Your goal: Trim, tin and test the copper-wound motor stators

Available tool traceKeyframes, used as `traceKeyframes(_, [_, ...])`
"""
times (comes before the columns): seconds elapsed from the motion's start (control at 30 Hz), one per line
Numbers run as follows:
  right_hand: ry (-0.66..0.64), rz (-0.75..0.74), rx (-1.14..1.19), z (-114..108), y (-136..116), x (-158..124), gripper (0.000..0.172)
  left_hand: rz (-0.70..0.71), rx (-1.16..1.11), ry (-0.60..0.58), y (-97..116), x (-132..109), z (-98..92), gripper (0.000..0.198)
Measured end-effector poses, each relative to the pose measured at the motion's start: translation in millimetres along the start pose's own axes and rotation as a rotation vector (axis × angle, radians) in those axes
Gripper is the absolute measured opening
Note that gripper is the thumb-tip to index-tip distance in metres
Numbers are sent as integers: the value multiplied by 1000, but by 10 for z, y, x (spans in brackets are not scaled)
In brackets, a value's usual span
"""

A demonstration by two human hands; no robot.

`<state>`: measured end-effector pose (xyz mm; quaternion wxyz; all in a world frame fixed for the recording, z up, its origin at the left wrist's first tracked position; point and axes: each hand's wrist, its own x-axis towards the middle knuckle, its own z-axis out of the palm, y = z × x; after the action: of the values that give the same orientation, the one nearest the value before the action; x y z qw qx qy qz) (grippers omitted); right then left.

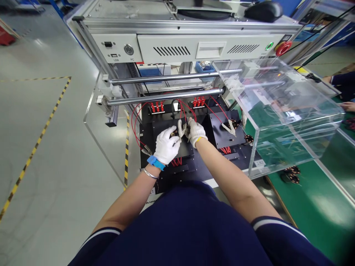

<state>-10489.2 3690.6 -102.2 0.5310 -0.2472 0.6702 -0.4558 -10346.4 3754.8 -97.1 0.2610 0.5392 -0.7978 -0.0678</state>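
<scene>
Both of my hands wear white gloves. My left hand [167, 145] is bent over the left black fixture plate [184, 149], thumb and fingers closed around the edge of a small round coil part [174, 133], mostly hidden by the glove. A pale alligator clip [181, 127] on a red wire stands between my hands. My right hand [196, 133] is closed beside it, its fingers curled at a clip that they partly cover. Another pair of clips [229, 127] lies on the right fixture plate [222, 138], near a wound stator [235, 123].
Red switches or terminals [157, 107] line the back of the bench. Two metal rods [166, 99] cross above it. A clear hinged cover [294, 122] juts out at right. A clip [145, 149] lies at left; stators [292, 173] rest on the green surface.
</scene>
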Motion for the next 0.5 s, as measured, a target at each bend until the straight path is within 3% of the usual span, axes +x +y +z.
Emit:
traceKeyframes(0.2, [78, -9, 362, 109, 228, 95, 29, -4, -8, 4, -1, 1, -6, 14])
traceKeyframes(0.5, [53, 35, 697, 199, 219, 168, 12, 38, -40, 66, -46, -4, 42, 10])
